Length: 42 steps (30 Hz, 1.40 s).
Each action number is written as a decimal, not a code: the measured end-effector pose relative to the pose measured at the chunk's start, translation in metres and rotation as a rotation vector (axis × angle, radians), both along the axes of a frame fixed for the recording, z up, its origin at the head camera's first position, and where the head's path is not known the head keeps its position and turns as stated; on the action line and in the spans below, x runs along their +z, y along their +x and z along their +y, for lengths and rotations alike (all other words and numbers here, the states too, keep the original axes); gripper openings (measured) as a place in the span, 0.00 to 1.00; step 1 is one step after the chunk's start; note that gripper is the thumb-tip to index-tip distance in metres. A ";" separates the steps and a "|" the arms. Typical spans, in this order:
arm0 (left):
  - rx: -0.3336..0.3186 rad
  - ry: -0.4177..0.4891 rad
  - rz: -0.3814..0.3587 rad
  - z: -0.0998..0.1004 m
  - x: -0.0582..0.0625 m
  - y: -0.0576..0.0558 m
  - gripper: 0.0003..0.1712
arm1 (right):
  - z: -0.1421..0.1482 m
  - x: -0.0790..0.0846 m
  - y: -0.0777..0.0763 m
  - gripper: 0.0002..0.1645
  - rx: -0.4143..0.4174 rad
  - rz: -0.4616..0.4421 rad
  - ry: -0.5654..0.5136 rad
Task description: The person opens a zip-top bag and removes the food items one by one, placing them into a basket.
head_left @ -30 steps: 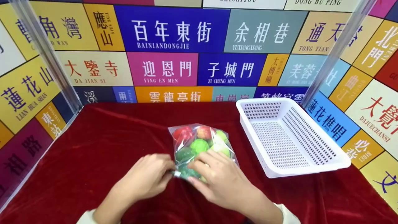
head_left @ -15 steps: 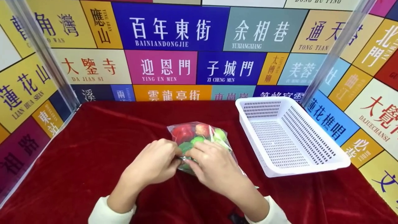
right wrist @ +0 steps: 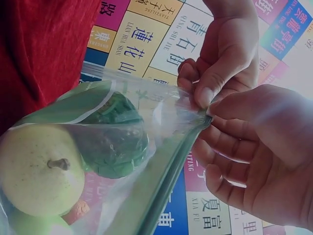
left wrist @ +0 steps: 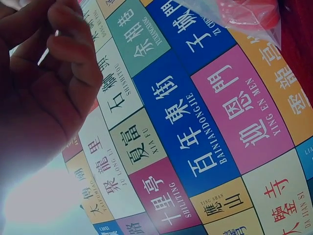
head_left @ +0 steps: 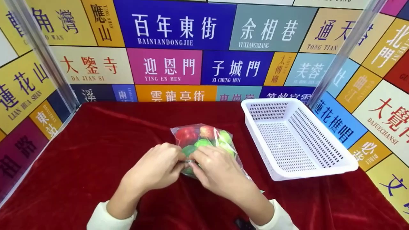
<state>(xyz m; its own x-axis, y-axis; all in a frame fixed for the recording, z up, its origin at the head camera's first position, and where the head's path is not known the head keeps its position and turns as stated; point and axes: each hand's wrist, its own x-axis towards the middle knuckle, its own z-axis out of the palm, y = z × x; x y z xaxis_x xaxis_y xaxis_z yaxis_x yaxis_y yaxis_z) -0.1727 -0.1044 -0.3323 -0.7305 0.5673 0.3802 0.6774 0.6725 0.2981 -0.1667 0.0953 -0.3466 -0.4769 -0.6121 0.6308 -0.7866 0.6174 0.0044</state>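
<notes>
Clear plastic is wrapping a cluster of fruit-like pieces: the bag [right wrist: 129,203] is sitting in front of the person, near the middle of a dark red cloth [head_left: 80,159], its green-edged mouth turning towards the hands. The left hand [head_left: 161,167] is pinching one end of that edge between its thumb and curled fingers, and the right hand [head_left: 220,174] is pinching the same end, the fingertips of both nearly meeting there. In the right wrist view, the other right fingers are curling loosely below the pinch. Through the film, a red piece [head_left: 186,134] and a red-and-yellow one [head_left: 207,132] are showing at the far side, a bright green one [head_left: 202,142] is lying nearer the hands, and a pale round fruit [right wrist: 39,171] with a brown stem is resting beside a dark green piece [right wrist: 115,142]. To the bag's right, well apart from the hands, a white perforated basket [head_left: 314,175] is standing on the cloth. Cream sleeves [head_left: 110,217] are covering the forearms, and colourful panels [head_left: 175,27] bearing lettering are lining the walls behind.
</notes>
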 end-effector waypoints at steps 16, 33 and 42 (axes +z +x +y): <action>0.021 0.005 0.030 -0.017 0.008 -0.001 0.07 | 0.011 0.003 -0.009 0.05 -0.013 -0.029 0.054; 0.092 0.022 -0.013 -0.040 0.016 -0.001 0.04 | 0.030 0.010 -0.019 0.04 -0.079 -0.120 0.103; 0.110 0.041 -0.020 -0.051 0.018 -0.003 0.03 | 0.040 0.014 -0.026 0.03 -0.101 -0.192 0.073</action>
<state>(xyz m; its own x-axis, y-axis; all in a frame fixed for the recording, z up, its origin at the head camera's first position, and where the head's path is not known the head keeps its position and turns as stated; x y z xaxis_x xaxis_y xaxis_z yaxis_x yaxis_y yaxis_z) -0.1753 -0.1552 -0.3144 -0.7949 0.4680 0.3861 0.5941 0.7293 0.3392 -0.1930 0.1358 -0.3328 -0.6452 -0.5957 0.4784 -0.7113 0.6969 -0.0915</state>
